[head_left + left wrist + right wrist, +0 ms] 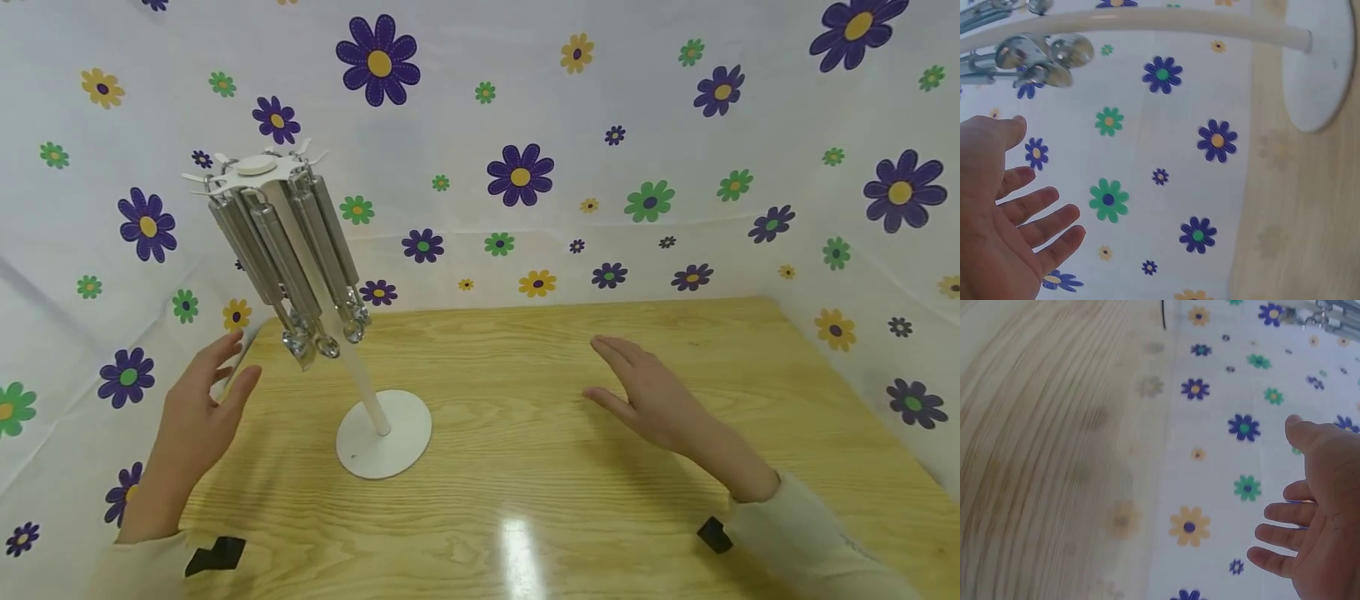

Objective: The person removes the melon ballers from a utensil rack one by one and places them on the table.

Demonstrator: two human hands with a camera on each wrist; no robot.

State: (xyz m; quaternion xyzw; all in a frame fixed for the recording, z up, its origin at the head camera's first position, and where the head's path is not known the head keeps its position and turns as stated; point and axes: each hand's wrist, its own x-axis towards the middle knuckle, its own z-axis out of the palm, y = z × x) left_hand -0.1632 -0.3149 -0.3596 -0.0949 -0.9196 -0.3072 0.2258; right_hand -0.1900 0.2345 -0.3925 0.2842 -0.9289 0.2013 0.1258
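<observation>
A white stand with a round base and a slim pole rises at the left of the table. From its star-shaped top hang several metal utensils, their shiny lower ends pointing down; their exact kind is hard to tell. Just left of the stand, my left hand is held in the air, fingers loosely spread and touching nothing. In the left wrist view the shiny utensil ends appear above the thumb. My right hand hovers over the right half of the table, fingers extended, holding nothing.
The wooden table reaches back to a white cloth printed with flowers, which also encloses the left and right sides. Black straps show at both sleeves.
</observation>
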